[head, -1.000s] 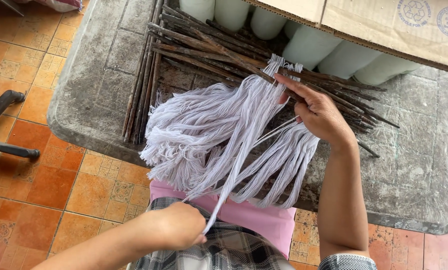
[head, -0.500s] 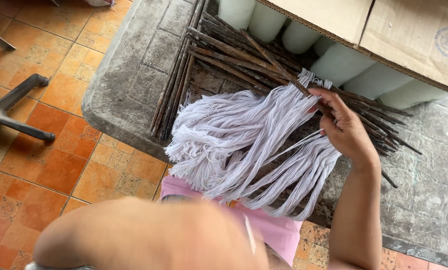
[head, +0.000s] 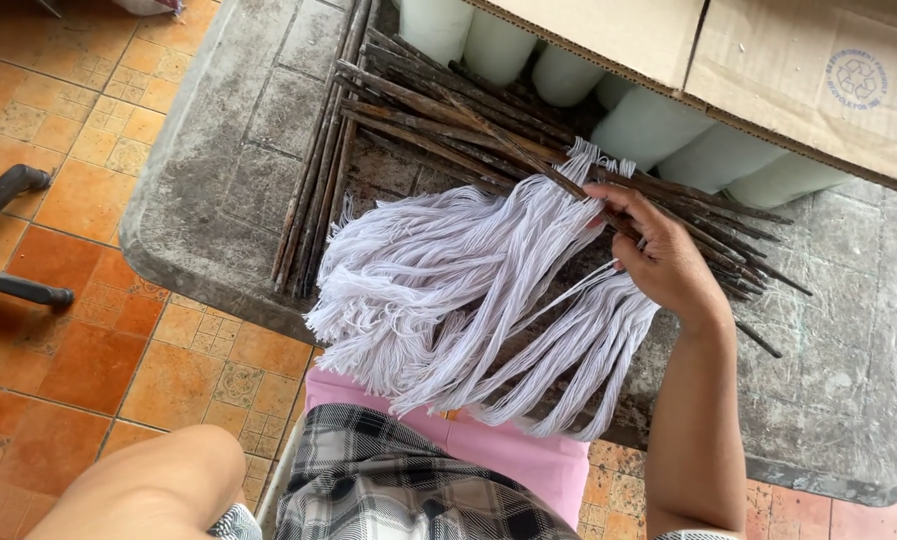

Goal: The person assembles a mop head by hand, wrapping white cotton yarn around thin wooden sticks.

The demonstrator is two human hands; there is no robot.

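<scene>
A thick bundle of white cotton strings (head: 448, 290) lies fanned out on a grey stone table (head: 228, 160), its loose ends hanging over the near edge. My right hand (head: 663, 255) grips the bundle at its gathered top end, resting on a pile of dark thin sticks (head: 448, 115). One thin strand (head: 558, 297) is drawn away from the bundle below the hand. Of my left arm only a bare forearm or elbow (head: 148, 485) shows at the bottom left; the hand itself is out of frame.
White cylinders (head: 648, 125) lie under a cardboard box (head: 768, 60) at the back of the table. More sticks (head: 318, 170) run along the left of the bundle. Orange floor tiles and a dark chair leg (head: 8, 285) are at left. Plaid and pink cloth covers my lap (head: 418, 490).
My left hand, which was pulling a strand toward my lap, has moved out of view. The right hand keeps its hold on the bundle's top. The view has shifted slightly.
</scene>
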